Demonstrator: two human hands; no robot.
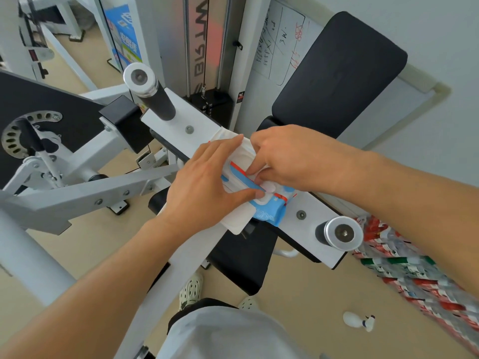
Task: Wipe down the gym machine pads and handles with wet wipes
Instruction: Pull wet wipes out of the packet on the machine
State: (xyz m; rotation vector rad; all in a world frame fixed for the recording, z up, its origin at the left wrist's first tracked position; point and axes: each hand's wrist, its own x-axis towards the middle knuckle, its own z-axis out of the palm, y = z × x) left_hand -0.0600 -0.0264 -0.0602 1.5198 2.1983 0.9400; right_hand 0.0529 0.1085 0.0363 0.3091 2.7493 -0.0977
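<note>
A blue and white pack of wet wipes (269, 212) lies on the white crossbar (186, 120) of the gym machine, between its two handles. My left hand (207, 185) lies flat over the pack's left half, fingers straight and thumb by the lid. My right hand (290, 161) comes in from the right with fingers curled, pinching at the pack's opening flap. A black handle with a chrome end cap (153, 93) sticks out at the upper left. A second chrome-capped handle (339, 234) is at the lower right. The black back pad (339, 73) rises behind, and the black seat pad (241, 257) lies below the bar.
White machine arms (85, 190) and a perforated adjuster plate (20, 133) fill the left. The weight stack tower (207, 47) and a whiteboard (282, 40) stand behind. Packs of bottles (404, 268) lie on the floor at right, with a small white bottle (359, 321) nearby.
</note>
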